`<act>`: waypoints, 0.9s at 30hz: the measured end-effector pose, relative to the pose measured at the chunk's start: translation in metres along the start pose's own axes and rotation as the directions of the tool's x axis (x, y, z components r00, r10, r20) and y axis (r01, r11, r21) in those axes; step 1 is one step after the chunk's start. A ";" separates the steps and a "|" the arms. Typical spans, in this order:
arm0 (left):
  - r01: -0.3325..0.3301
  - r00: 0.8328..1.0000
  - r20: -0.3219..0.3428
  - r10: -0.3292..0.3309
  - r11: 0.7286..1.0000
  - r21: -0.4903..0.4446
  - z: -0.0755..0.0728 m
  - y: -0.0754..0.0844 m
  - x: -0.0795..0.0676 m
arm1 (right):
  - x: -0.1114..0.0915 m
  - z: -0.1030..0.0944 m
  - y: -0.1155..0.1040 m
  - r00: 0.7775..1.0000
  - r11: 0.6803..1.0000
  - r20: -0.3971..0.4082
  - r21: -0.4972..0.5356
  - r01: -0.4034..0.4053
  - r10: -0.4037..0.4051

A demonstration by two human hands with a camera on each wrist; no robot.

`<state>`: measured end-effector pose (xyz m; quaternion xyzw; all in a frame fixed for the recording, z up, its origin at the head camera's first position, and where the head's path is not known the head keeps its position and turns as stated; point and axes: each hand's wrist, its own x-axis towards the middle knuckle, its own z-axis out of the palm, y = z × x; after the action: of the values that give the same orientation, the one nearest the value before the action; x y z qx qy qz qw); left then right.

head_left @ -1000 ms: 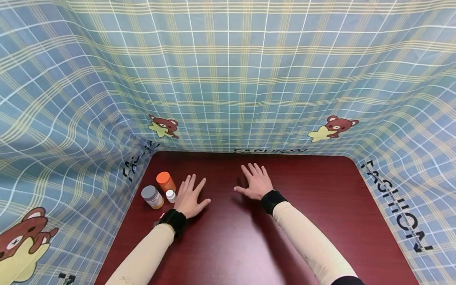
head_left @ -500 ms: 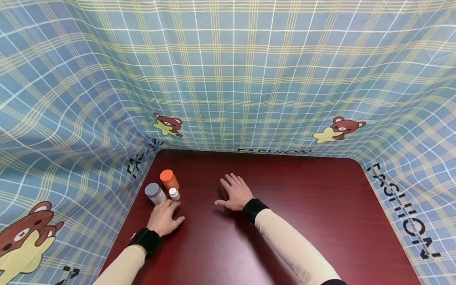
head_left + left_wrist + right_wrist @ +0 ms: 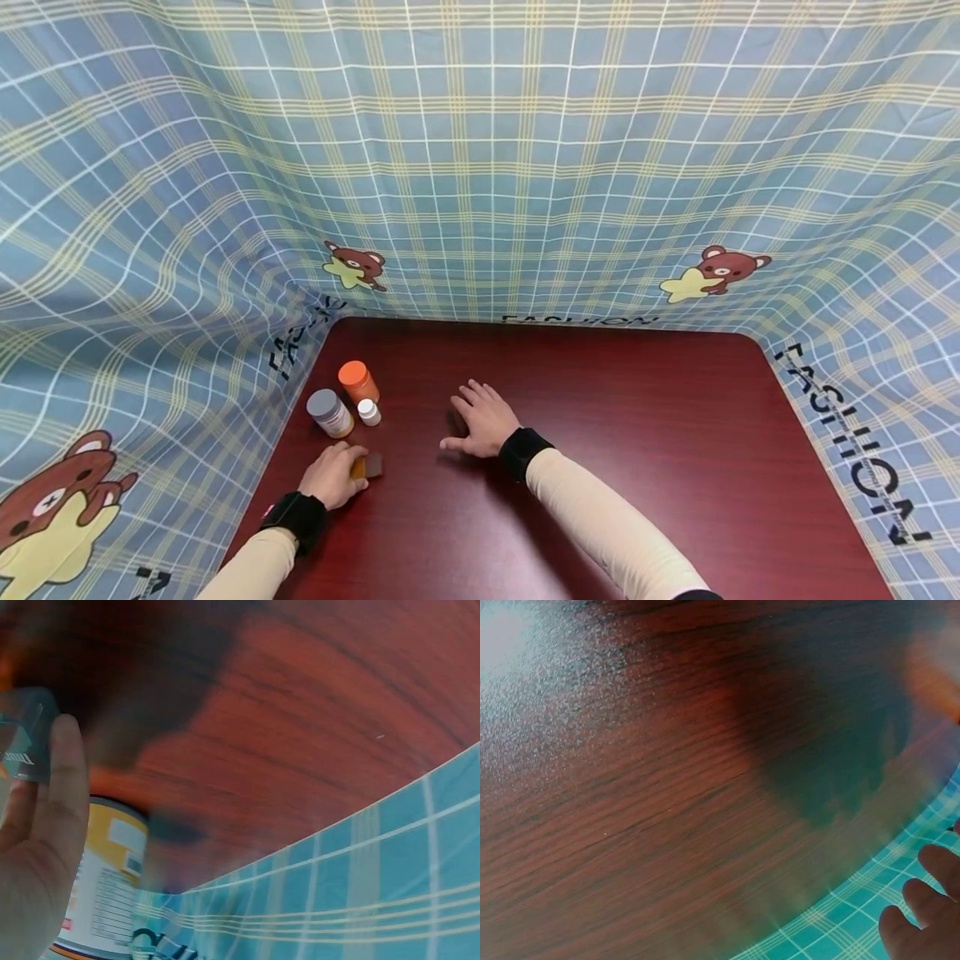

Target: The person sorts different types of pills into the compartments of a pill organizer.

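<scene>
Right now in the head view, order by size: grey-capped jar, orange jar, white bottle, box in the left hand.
Grey-capped jar
Orange jar, slightly smaller
White bottle
Unranked: box, partly hidden by the left hand

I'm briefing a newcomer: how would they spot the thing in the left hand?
On the dark red table, look left, where an orange bottle, a grey-lidded bottle and a small white bottle stand together. Just on the person's side of them, the left hand grips a small block. Unlike its round neighbours, it is boxy, part orange-yellow and part brown.
</scene>
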<state>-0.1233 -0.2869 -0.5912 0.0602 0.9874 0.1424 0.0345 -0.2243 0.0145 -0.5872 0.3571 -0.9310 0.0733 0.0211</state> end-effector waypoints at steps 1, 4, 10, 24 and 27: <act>-0.005 1.000 -0.001 0.005 1.000 0.000 0.001 0.002 0.002 | 0.000 0.001 0.000 1.000 1.000 -0.002 0.000 0.002 -0.002; -0.026 1.000 -0.001 0.026 1.000 0.000 0.005 0.012 0.009 | -0.002 0.000 -0.003 1.000 1.000 0.008 -0.009 -0.007 0.007; -0.087 0.996 -0.021 0.087 0.996 0.011 0.013 0.044 0.027 | -0.008 -0.002 -0.010 0.996 0.999 0.077 -0.016 -0.039 0.040; -0.241 0.967 -0.097 0.235 0.968 -0.064 0.034 0.094 0.062 | -0.018 0.014 -0.014 0.997 0.999 0.059 -0.034 -0.040 0.042; -0.265 0.961 -0.112 0.254 0.960 -0.092 0.035 0.100 0.068 | -0.018 0.017 -0.009 0.998 0.998 0.031 -0.034 -0.046 0.047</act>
<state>-0.1765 -0.1735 -0.5996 0.1801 0.9625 0.2007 -0.0305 -0.2045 0.0170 -0.6046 0.3361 -0.9403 0.0525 0.0103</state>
